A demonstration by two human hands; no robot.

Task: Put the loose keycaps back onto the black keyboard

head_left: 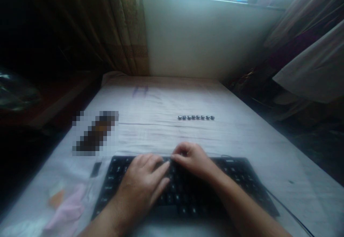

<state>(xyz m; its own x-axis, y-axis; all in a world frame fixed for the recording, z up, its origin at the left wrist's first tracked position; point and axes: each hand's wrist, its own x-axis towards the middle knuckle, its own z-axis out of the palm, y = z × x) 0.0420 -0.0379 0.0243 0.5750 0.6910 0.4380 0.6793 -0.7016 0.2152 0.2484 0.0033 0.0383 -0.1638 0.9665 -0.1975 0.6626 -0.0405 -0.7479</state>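
Black computer keyboard (pixel 196 194) beneath left fingers (pixel 162 170), loosely parted, no hold seen; right fingers (pixel 179 158) curled, tips nearly meeting, any hold unclear. Looks rigid, probably light; best lifted endwise.

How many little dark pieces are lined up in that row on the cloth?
8. The little dark pieces sit side by side in one row on the white cloth, beyond the keyboard and the right hand. None in the row looks hidden.
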